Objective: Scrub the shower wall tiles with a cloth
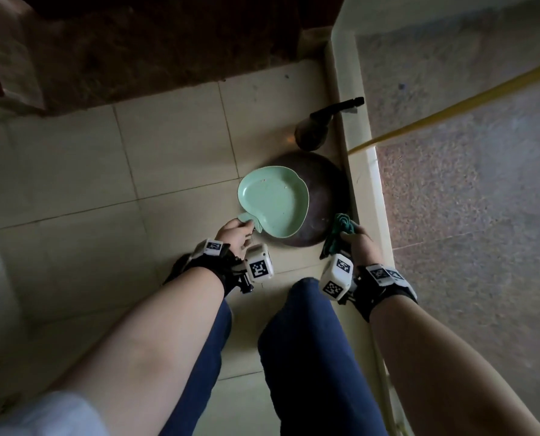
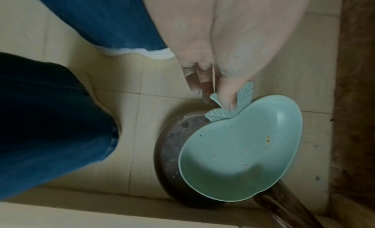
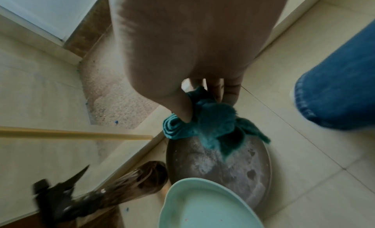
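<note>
Looking down, head view: the left hand [image 1: 235, 234] pinches the leaf handle of the green apple-shaped dish [image 1: 273, 201] at centre frame, the dish lapping over a dark round pan [image 1: 322, 184] on the tiled floor [image 1: 73, 171].
Cloth, head view: bunched in the right hand [image 1: 358, 239], the teal cloth [image 1: 341, 229] sits just right of centre at the pan's near rim, beside the low tiled kerb [image 1: 356, 146].
Left wrist view: thumb on top of the leaf, fingers curled under it. Dish [image 2: 241, 148] at lower right looks speckled, with no visible pool of water.
Right wrist view: thumb and fingers clamp the cloth [image 3: 205, 120] at centre, loose corners hanging over the pan [image 3: 223, 164]; spray bottle [image 3: 97, 193] lies at lower left.
Doing it well: my read is that the cloth is being wetted. Keep the dish level, gather the trailing corners into one firm pad, and wring out drips before going to the wall.
</note>
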